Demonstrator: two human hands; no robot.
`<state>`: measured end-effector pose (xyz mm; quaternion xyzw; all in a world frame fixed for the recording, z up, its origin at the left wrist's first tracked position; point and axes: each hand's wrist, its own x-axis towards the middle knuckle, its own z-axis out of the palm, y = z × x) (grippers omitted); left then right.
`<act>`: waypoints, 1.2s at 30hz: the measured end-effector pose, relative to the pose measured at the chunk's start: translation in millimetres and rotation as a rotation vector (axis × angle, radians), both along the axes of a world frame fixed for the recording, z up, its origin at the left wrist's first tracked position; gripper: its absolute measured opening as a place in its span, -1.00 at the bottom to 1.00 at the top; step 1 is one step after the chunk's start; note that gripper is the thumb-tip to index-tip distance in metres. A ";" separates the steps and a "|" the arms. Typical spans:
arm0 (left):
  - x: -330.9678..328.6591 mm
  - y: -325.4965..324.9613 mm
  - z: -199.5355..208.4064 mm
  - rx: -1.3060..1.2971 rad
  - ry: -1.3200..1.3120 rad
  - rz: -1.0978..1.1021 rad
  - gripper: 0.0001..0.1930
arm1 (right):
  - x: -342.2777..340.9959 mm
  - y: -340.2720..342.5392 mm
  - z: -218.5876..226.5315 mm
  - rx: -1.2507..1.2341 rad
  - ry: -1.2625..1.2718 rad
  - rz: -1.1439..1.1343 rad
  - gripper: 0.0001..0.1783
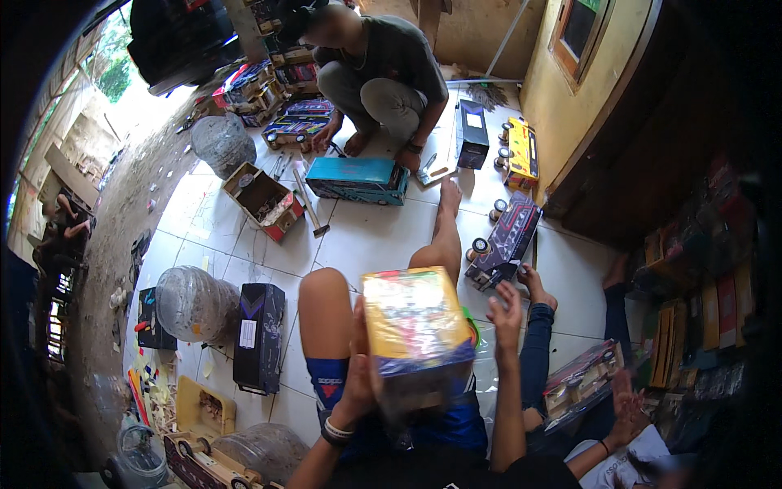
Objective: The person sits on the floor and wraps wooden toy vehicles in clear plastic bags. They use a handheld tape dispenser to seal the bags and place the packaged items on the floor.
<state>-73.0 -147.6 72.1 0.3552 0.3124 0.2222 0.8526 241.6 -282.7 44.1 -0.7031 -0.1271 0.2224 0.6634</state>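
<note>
A box-shaped yellow and dark blue thing [415, 322], wrapped in glossy clear plastic, is held up over my lap. My left hand [356, 387] presses along its left side, fingers closed against it; the wristband sits just below. Loose plastic hangs from its near end. To the right of the box, my right hand [506, 314] is raised, fingers apart, touching nothing. Behind the box's right edge peeks a green ring-shaped thing [471, 326], mostly hidden. Just beyond my right hand lies a dark toy bus [509, 240] with wooden wheels.
Across from me a person [383, 90] squats over a teal toy bus [358, 179]. A hammer [312, 208] lies beside an open wooden box [265, 200]. At left stand a dark box [259, 338] and a plastic roll [195, 301]. Another person's hand [626, 416] is at lower right.
</note>
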 end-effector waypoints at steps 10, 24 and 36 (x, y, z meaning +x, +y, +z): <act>102.2 -28.2 130.9 1.697 0.232 -0.377 -0.28 | 9.3 -39.8 220.2 -0.217 -0.152 0.650 -0.06; -17.9 117.4 37.5 0.104 -0.145 -0.338 -0.34 | 15.4 -78.1 97.6 0.279 0.066 0.372 -0.19; -41.2 109.4 83.5 0.328 -0.303 0.199 -0.68 | 9.4 -40.0 92.8 0.494 0.238 0.408 -0.13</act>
